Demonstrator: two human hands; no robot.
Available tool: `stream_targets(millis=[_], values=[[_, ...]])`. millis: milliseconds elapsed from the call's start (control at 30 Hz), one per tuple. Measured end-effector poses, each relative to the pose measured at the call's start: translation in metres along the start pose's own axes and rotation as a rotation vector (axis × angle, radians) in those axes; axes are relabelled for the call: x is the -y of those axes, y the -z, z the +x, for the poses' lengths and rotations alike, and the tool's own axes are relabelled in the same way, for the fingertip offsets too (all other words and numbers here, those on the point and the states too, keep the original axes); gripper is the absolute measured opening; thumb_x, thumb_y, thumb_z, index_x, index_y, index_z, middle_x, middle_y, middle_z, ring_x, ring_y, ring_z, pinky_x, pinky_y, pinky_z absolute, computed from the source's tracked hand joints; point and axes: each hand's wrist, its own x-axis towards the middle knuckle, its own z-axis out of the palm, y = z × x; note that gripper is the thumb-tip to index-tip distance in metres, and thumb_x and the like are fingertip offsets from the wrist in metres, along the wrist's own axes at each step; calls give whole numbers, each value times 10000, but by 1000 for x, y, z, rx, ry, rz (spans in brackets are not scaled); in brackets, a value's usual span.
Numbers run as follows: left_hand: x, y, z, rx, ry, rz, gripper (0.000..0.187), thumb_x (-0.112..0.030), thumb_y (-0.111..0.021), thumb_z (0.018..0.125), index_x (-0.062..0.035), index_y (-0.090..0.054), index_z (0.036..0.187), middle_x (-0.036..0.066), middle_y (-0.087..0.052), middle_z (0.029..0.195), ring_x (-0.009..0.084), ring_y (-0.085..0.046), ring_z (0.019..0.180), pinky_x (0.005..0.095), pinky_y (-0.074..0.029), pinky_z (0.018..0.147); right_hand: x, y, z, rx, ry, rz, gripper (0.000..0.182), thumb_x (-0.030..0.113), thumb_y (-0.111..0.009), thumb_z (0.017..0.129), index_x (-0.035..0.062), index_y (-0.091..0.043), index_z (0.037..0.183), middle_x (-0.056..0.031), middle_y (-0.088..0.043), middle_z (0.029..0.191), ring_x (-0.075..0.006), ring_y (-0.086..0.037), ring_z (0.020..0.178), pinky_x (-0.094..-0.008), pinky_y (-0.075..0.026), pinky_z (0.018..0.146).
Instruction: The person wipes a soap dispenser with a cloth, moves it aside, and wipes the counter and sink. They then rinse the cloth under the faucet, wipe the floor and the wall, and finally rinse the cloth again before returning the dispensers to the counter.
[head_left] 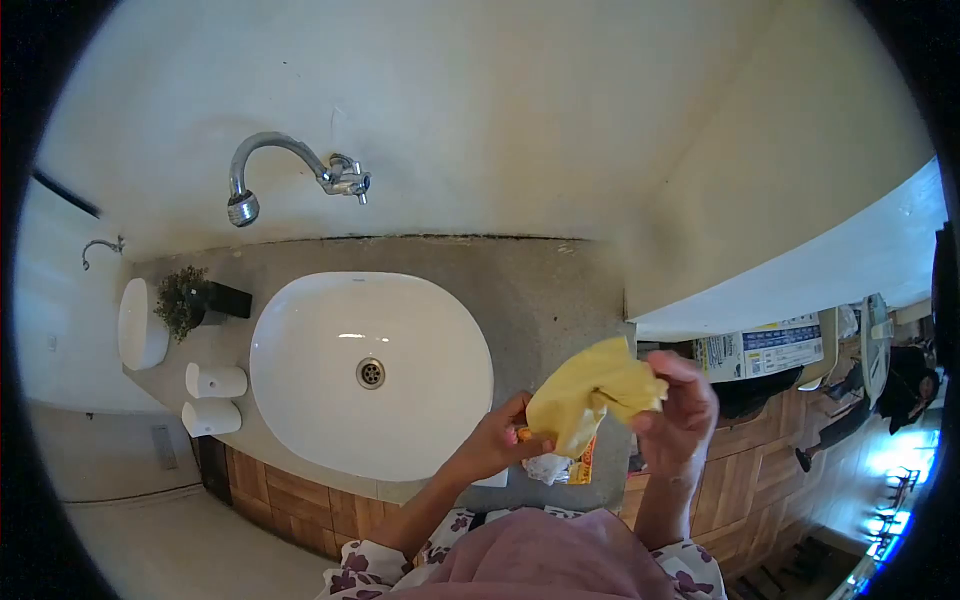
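Note:
A yellow cloth (590, 388) is stretched between both hands above the counter, right of the white sink. My left hand (500, 440) pinches its lower left side, with a small orange and pink bit showing at the fingers. My right hand (682, 412) is closed on the cloth's right edge. Behind and below the cloth lie a clear plastic wrapper (546, 468) and an orange packet (581, 470), both partly hidden.
The white oval sink (320, 400) is set in the grey counter (530, 300), under a wall faucet (290, 145). Two white cups (217, 380), a potted plant (185, 300) and a second basin (140, 325) stand left. A person (905, 385) is at the far right.

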Motion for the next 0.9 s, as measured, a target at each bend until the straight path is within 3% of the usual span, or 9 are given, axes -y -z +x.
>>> stream_targets(millis=[200, 267, 300, 467, 600, 700, 767, 800, 900], values=[[2, 6, 10, -218, -56, -109, 460, -107, -680, 805, -44, -452, 1199, 77, -546, 1096, 163, -522, 1039, 301, -434, 869, -13, -8, 40, -112, 133, -171, 459, 91, -697, 768, -7, -489, 1166, -132, -565, 1115, -185, -579, 982, -319, -473, 873], [2, 15, 13, -709, -321, -18, 573, -70, -648, 812, -50, -361, 1308, 111, -484, 1200, 197, -479, 1110, 323, -435, 904, -60, -8, 73, 77, -93, -229, 527, 189, -675, 818, 25, -441, 1261, -148, -558, 1160, -219, -572, 1028, -338, -472, 880], [5, 28, 6, -769, -290, -24, 640, -39, -598, 825, -59, -273, 1376, 140, -421, 1280, 227, -444, 1157, 342, -424, 938, -93, -6, 87, 136, -122, -472, 577, 276, -645, 837, 52, -402, 1309, -167, -520, 1223, -248, -527, 1103, -366, -439, 925], [12, 60, -48, -978, -330, -56, 375, -86, -578, 852, -7, -476, 1204, 105, -505, 1210, 218, -508, 1087, 332, -397, 948, -261, 2, 98, 452, -110, -1440, 754, 565, -467, 862, 110, -248, 1424, -192, -191, 1475, -414, -182, 1345, -479, -186, 1093], [12, 67, -72, -1090, -230, 3, 343, -157, -601, 840, -10, -521, 1139, 97, -564, 1115, 199, -545, 1004, 326, -418, 914, -328, -22, 82, 458, -76, -1679, 666, 424, -493, 888, 115, -249, 1425, -196, -163, 1483, -459, -166, 1335, -501, -183, 1092], [11, 68, -66, -1183, -216, -63, 303, -145, -593, 834, -11, -538, 1100, 93, -579, 1076, 189, -549, 979, 319, -427, 897, -354, -17, 87, 460, 211, -1699, 616, 247, -560, 845, 69, -315, 1382, -260, -263, 1422, -406, -231, 1337, -479, -198, 1101], [7, 67, -50, -1186, -258, -116, 275, -151, -590, 836, -7, -550, 1067, 93, -584, 1055, 188, -549, 973, 323, -434, 885, -347, -13, 104, 706, 190, -979, 543, 171, -546, 829, 43, -390, 1332, -209, -359, 1389, -342, -318, 1314, -436, -240, 1101], [4, 66, -38, -1180, -253, -117, 275, -151, -590, 836, -7, -550, 1067, 93, -584, 1055, 188, -549, 973, 323, -434, 885, -358, -13, 114, 829, 406, -980, 465, 115, -525, 826, 22, -453, 1276, -169, -437, 1342, -297, -376, 1286, -412, -277, 1091], [-17, 61, -5, -1044, -262, -76, 278, -170, -597, 843, -1, -555, 1059, 96, -591, 1029, 189, -555, 963, 333, -435, 891, -375, -18, 134, 886, 371, -961, 436, 65, -508, 814, 23, -481, 1247, -157, -458, 1320, -298, -378, 1283, -403, -290, 1088]])
